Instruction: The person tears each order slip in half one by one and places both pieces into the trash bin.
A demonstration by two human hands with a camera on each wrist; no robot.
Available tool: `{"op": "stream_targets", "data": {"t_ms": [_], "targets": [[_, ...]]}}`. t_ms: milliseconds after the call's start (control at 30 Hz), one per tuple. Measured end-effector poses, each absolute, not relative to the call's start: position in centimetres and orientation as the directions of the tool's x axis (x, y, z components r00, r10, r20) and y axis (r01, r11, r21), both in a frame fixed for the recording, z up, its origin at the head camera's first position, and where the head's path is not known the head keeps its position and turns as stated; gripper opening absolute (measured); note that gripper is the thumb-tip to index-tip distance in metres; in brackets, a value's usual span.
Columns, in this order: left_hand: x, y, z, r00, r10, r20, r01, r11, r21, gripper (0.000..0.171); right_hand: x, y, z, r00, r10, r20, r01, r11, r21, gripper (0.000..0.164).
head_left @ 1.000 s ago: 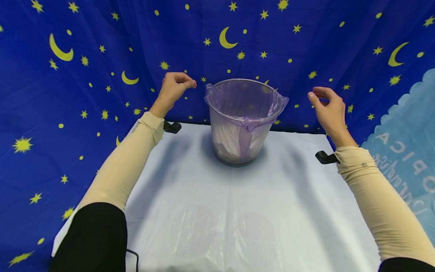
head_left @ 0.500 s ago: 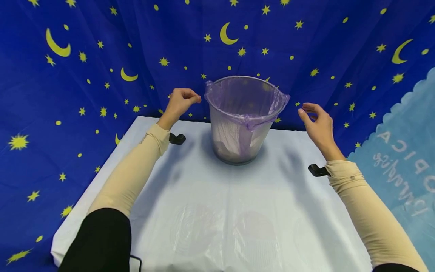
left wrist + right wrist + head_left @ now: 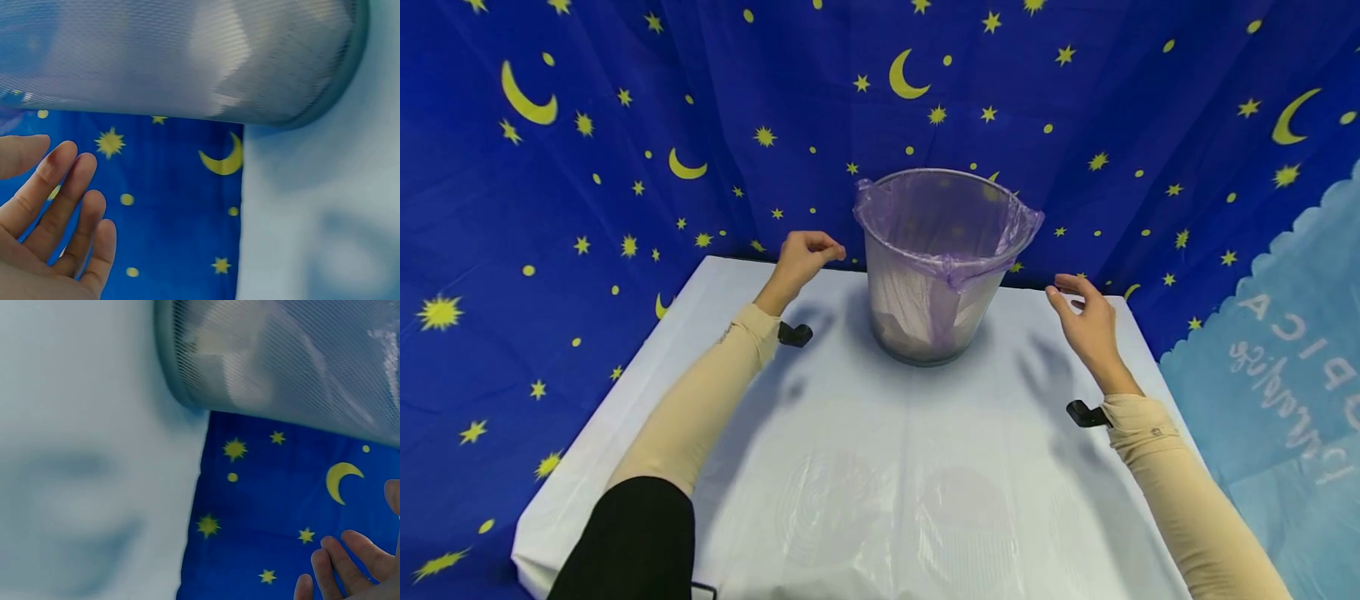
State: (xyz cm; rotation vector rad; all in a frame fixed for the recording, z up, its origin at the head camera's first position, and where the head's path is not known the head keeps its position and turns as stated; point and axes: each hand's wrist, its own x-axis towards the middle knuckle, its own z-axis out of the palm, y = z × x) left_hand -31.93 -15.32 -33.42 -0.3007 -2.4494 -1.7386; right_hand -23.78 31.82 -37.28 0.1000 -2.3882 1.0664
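Note:
A silver mesh wastebasket (image 3: 898, 292) stands upright toward the back of the table. Over its rim is folded a thin purple trash bag (image 3: 951, 268), which also lines the inside. Pale shapes show through the mesh low down; what they are I cannot tell. My left hand (image 3: 801, 262) hovers just left of the basket, apart from it, fingers loosely bent and holding nothing. To the right of the basket, my right hand (image 3: 1087, 325) hangs in the air, also touching nothing. Both wrist views show the mesh wall (image 3: 156, 56) beyond relaxed fingers (image 3: 344, 562).
The table (image 3: 880, 467) has a white cover with faint printed shapes. Behind it and at the left hangs a blue curtain (image 3: 820, 108) with yellow moons and stars. A light blue lettered cloth (image 3: 1285, 358) is at the right. Black camera mounts (image 3: 795, 335) stick out from both wrists.
Both hands have come down and nearer the person, from beside the basket's rim to lower beside it. The right hand has also shifted left. The wastebasket and bag have stayed put.

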Motion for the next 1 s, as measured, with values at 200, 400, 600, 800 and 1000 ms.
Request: {"op": "stream_targets", "data": {"t_ms": [200,400,600,800,1000], "targets": [[-31.2,-15.8,-36.1,-0.980,0.075,0.184,0.199,0.332,0.922,0.016,-22.9,31.4,-40.3,-0.876,0.149,0.459,-0.254,0.666,-0.701,0.046],[-30.6,-16.1,-38.7,-0.985,0.062,0.162,0.174,0.357,0.918,0.019,-22.4,31.1,-42.4,-0.891,0.155,0.427,-0.237,0.643,-0.728,0.045],[-29.7,-15.6,-41.6,-0.990,0.087,0.107,0.130,0.327,0.936,0.021,-21.5,31.0,-44.1,-0.902,0.158,0.401,-0.217,0.638,-0.739,0.045],[-28.4,-15.3,-44.2,-0.994,0.093,0.063,0.089,0.306,0.948,0.021,-20.9,30.6,-46.0,-0.916,0.175,0.360,-0.187,0.609,-0.771,0.045],[-27.0,-15.6,-46.0,-0.994,0.090,0.054,0.078,0.290,0.954,0.020,-20.1,30.1,-48.0,-0.928,0.201,0.313,-0.156,0.553,-0.818,0.041]]}}
